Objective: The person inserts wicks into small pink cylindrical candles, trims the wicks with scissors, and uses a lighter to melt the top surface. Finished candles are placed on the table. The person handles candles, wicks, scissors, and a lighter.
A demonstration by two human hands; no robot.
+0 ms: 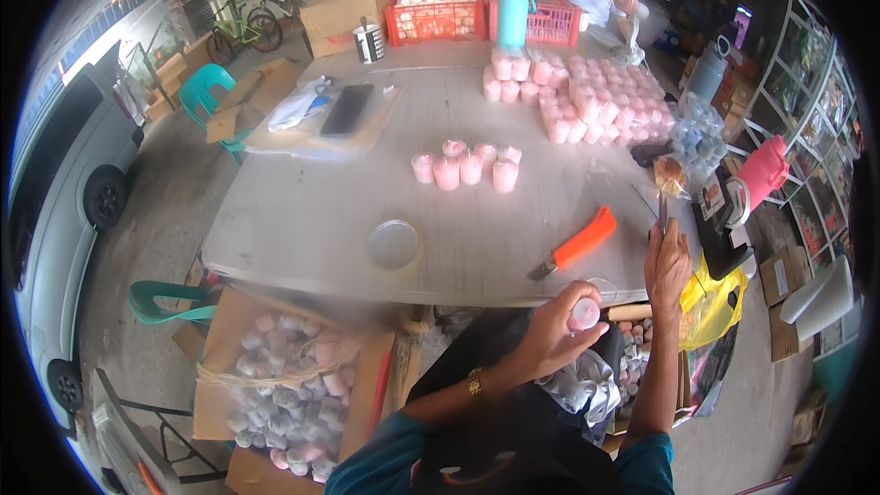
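Left hand (555, 325) holds pink candle (584, 314) upright.

The left hand (559, 321) curls closed with wrist bent, while the right hand (667, 261) rises upright, fingers pinched together.

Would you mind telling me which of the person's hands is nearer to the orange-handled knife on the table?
The right hand. It is raised just right of the orange-handled knife, holding a thin tool. The left hand sits lower, below the table edge, holding a pink candle.

Left hand (555, 325) grips pink candle (584, 314); right hand (667, 261) raised.
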